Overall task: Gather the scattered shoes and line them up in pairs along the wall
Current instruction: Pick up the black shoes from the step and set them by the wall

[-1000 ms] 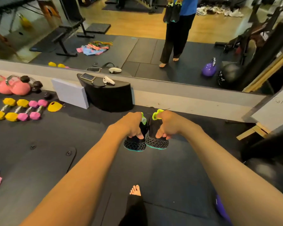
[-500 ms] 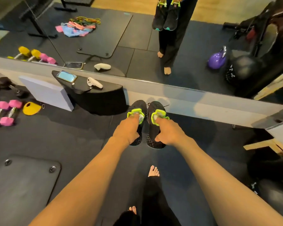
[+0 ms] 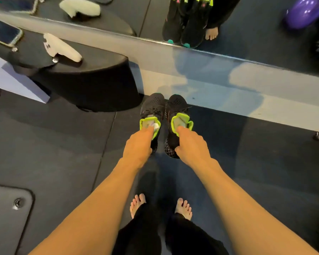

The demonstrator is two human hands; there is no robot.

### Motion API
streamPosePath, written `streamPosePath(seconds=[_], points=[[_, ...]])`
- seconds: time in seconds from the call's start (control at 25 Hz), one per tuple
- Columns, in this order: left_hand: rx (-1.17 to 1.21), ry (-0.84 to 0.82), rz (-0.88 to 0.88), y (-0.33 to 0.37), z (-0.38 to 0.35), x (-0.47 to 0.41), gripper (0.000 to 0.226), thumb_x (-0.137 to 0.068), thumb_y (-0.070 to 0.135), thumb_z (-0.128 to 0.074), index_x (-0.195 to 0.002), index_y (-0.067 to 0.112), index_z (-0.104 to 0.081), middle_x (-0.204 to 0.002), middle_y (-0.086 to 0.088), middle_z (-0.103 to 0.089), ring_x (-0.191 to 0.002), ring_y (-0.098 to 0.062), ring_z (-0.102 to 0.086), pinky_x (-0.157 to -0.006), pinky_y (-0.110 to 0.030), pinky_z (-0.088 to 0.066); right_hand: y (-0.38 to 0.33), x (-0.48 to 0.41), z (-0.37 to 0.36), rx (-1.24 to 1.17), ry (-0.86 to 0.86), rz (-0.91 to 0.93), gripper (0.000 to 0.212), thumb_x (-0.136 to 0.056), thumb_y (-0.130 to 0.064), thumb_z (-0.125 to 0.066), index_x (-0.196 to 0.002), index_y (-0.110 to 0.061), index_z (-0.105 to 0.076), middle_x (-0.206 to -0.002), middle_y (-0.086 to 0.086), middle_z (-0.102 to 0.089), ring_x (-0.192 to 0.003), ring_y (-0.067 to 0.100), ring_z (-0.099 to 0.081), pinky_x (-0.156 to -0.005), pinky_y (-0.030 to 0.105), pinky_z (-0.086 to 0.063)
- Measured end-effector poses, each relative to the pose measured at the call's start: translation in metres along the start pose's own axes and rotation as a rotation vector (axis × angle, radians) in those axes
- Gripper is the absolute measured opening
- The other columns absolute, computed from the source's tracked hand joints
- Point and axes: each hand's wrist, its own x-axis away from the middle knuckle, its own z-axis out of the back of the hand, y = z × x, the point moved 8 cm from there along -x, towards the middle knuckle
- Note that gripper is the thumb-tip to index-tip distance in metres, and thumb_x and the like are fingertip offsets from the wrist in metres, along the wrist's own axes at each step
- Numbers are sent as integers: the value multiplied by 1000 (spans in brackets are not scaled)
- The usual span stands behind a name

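My left hand point(image 3: 139, 146) grips the left shoe point(image 3: 152, 109) and my right hand point(image 3: 191, 146) grips the right shoe point(image 3: 176, 107) by their neon-green collars. Both are black open-weave knit, toes at the pale wall base point(image 3: 219, 85), side by side. My hands hide the heels; whether the soles touch the rubber floor point(image 3: 53, 144) is unclear.
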Motion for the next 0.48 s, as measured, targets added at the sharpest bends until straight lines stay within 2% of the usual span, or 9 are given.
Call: streamPosePath(seconds=[0.12,0.24,0.36,0.48], points=[[-23,24,4,-41,-70,-75,45,-76,-2,-55,-116,13,-45,-106,-18,-59,-92,-40,-55,-69,-41,-40,16,-73,-88,-34,44,-18,33,-78,-5,-58,-93,-20,-32,-64,-2,-37,-62,31,-44,-57,37,-33],[-56,55,-33,-69,-127,-134,46,-76,1,-57,-119,13,-45,-108,-16,-60,-94,-38,-57,-74,-45,-45,30,-129,-160,-74,72,-32,32,-79,-6,-57,-88,-21,-30,-64,-3,-37,-63,31,-44,-58,37,-33],[-99,51,-79,-93,-170,-176,46,-78,1,-56,-122,13,-47,-113,-14,-60,-99,-37,-58,-77,-45,-45,41,-167,-210,-83,102,-28,30,-82,-7,-59,-87,-20,-32,-75,-1,-44,-67,33,-48,-59,36,-33],[-144,92,-89,-108,-186,-213,42,-78,1,-55,-118,12,-48,-110,-15,-60,-98,-38,-58,-70,-43,-41,45,-201,-241,-49,79,4,25,-83,-8,-60,-97,-15,-40,-92,7,-56,-81,37,-58,-61,37,-35]])
